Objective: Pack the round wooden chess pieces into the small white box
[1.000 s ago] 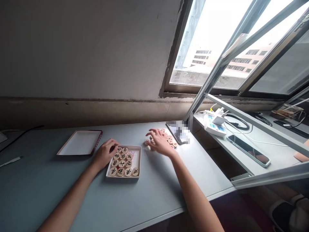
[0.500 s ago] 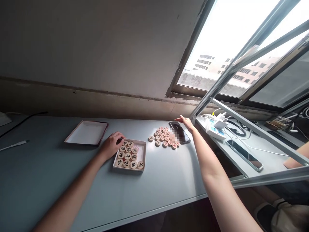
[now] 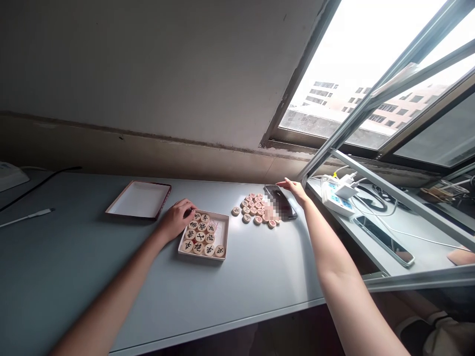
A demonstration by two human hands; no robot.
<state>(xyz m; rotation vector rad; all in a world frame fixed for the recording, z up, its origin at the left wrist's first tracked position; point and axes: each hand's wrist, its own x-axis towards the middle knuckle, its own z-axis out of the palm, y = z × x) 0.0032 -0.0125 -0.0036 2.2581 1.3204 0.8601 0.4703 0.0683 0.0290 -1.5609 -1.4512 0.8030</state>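
Observation:
A shallow white box (image 3: 224, 236) on the desk holds several round wooden Chinese chess pieces (image 3: 200, 237), their dark characters facing up. My left hand (image 3: 178, 218) is curled round the box's far left corner, its fingers closed on the rim. To the right of the box lies a loose cluster of chess pieces (image 3: 253, 210), many with red characters, partly blurred by a pixelated patch. A black phone (image 3: 285, 201) lies beside this cluster. My right hand (image 3: 295, 189) rests at the phone's far edge with its fingers stretched out, holding nothing that I can see.
The open box lid (image 3: 139, 199) lies at the far left of the box. A white cable (image 3: 37, 214) reaches in from the left. Right of a metal frame (image 3: 365, 198) are a power strip (image 3: 336, 200), another phone (image 3: 384, 240) and part of another person's arm (image 3: 460, 256).
The whole view has shifted slightly, so the desk items appear a little further right. Both hands keep nearly the same places at the box and the phone. The other person's arm has drawn back.

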